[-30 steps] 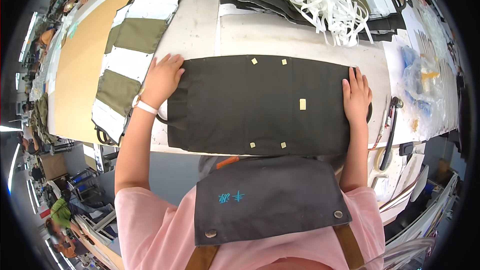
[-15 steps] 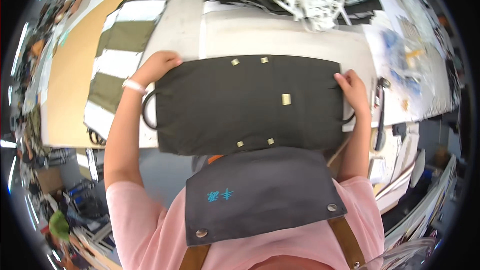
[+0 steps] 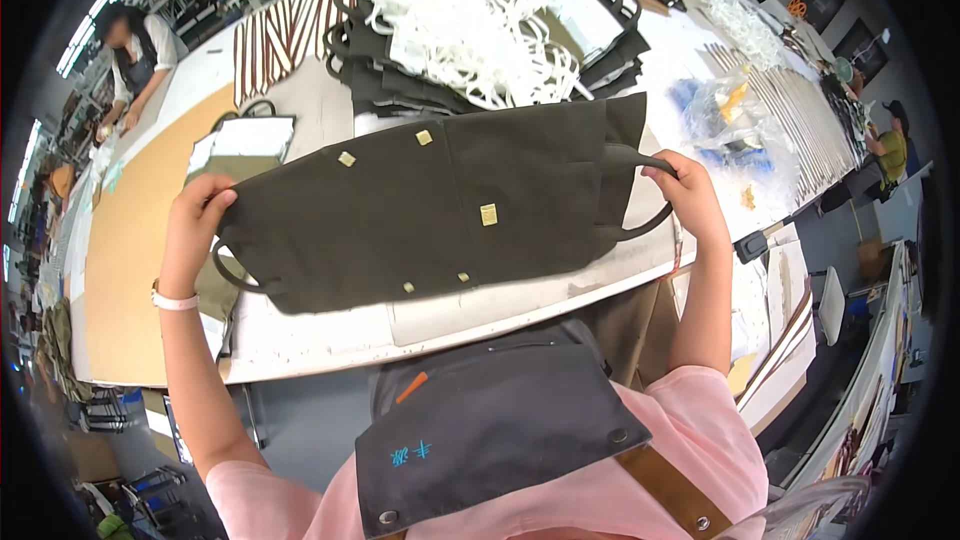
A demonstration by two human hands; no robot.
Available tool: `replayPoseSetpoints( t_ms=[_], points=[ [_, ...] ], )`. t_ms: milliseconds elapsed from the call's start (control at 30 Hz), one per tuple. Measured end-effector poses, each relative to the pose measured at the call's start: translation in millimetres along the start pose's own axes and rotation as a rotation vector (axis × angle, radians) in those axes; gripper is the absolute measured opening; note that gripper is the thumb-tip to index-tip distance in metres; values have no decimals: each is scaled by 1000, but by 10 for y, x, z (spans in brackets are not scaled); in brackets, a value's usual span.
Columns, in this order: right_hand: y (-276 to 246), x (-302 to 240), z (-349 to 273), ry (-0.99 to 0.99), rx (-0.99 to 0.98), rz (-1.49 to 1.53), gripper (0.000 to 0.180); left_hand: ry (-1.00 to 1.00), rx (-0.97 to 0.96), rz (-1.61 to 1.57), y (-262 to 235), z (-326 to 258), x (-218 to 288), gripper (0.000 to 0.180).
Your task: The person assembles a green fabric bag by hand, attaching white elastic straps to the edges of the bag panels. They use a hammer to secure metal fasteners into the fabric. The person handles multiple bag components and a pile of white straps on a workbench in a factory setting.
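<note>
A dark olive fabric bag panel [image 3: 380, 205] is stretched out in front of me over the table, tilted with its right end higher. Small pale yellow stickers dot it, and a black strap handle loops from each end. My left hand [image 3: 202, 208] pinches its upper left corner between thumb and fingers. At the right end, my right hand [image 3: 692, 198] is closed around the strap handle [image 3: 640, 232]. The handle at the left end [image 3: 235, 275] hangs free below my left hand.
Beyond the panel stands a pile of dark bag pieces [image 3: 385, 90] topped by tangled white strips [image 3: 450, 25]. An olive and white bag [image 3: 245, 145] lies at left. Clear plastic bags [image 3: 740, 125] and striped strips [image 3: 790, 130] lie at right. Co-workers stand at the far table edges.
The panel has moved left and tilted, its right end rising. My right hand has gone from the panel's right edge to the strap handle; my left hand has moved left and lower.
</note>
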State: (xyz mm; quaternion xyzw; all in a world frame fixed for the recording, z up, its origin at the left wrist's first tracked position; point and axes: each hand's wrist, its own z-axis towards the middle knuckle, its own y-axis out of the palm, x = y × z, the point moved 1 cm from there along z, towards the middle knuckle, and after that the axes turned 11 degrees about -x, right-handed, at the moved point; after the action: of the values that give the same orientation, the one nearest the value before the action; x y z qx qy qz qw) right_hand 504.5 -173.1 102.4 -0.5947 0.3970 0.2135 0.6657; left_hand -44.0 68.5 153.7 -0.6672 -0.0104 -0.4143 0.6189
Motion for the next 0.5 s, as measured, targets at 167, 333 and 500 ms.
replayPoseSetpoints(
  t_ms=[167,333,500],
  points=[
    [-187,-279,21,20,-9,-12,13,28,11,-14,-335,-80,181,7],
    [-254,-186,35,-115,-2,-18,23,-3,-68,-48,-324,-139,186,8],
    [-121,-100,-24,-139,111,-6,21,-13,-108,-73,-301,-247,114,8]
  ],
)
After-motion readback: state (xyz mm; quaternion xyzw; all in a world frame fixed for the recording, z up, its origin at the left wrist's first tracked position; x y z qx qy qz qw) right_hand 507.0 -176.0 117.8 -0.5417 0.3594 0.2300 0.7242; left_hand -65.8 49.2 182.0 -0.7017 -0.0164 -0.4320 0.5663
